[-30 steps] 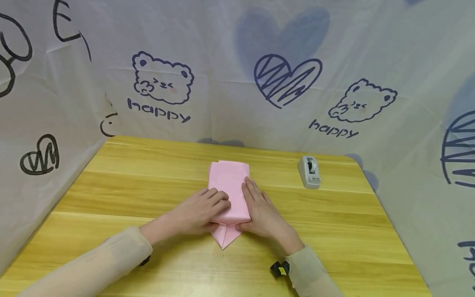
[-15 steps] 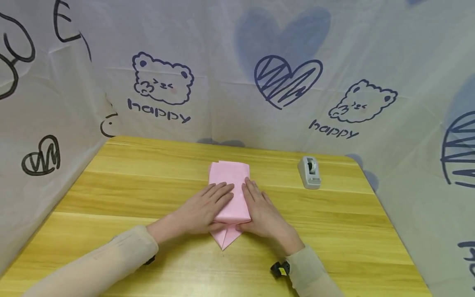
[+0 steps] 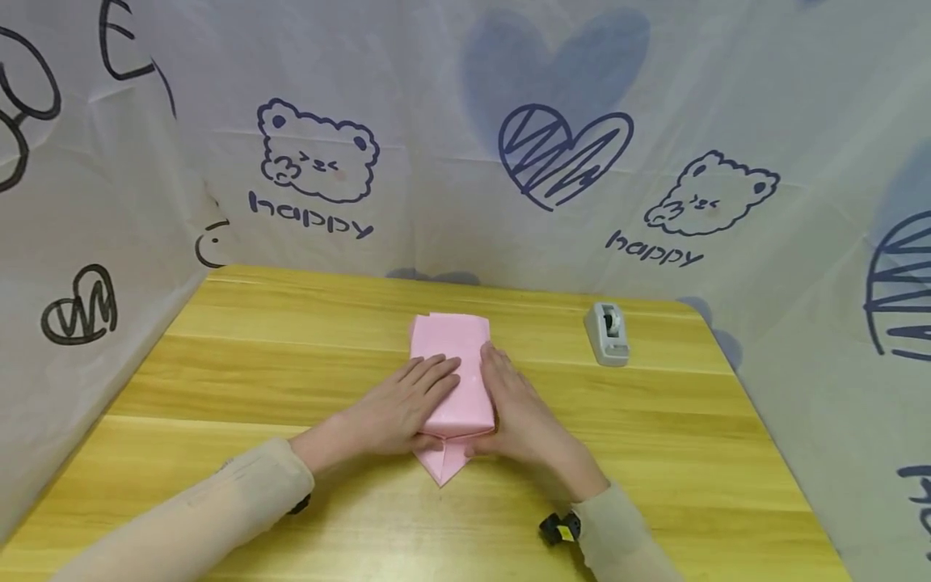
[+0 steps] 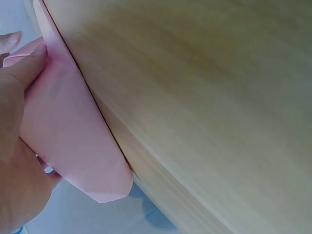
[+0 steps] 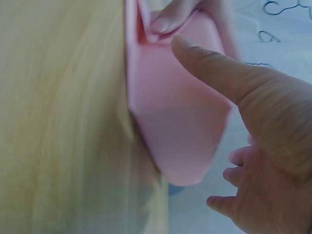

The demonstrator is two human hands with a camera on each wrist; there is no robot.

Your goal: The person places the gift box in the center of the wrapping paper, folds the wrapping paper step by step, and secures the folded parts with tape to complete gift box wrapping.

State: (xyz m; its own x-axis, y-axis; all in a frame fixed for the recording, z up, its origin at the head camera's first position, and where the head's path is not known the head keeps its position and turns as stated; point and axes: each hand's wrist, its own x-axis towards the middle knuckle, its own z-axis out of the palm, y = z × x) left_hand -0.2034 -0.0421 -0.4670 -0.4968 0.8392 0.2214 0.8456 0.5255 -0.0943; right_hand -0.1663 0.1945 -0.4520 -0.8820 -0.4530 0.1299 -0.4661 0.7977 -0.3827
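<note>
A pink paper-wrapped package (image 3: 454, 339) lies on the table, with a pointed triangular flap (image 3: 442, 465) sticking out at its near end. My left hand (image 3: 396, 412) rests on its top with straight fingers. The left thumb (image 5: 165, 24) presses the folded paper at the near end, as the right wrist view shows. Along the package's right side stands my right hand (image 3: 520, 416), fingers straight and close to the edge. In the right wrist view the right thumb (image 5: 204, 61) reaches toward the near end; whether it touches the paper I cannot tell.
A grey tape dispenser (image 3: 607, 334) stands at the back right of the wooden table (image 3: 291, 347). Printed white cloth (image 3: 436, 162) hangs behind the table and at both sides. Each wrist carries a small black camera (image 3: 560, 529).
The left fingers, bent on the package top a second ago, have straightened and lie flatter. My right hand has shifted slightly right and tilted up on its edge. The package has barely moved.
</note>
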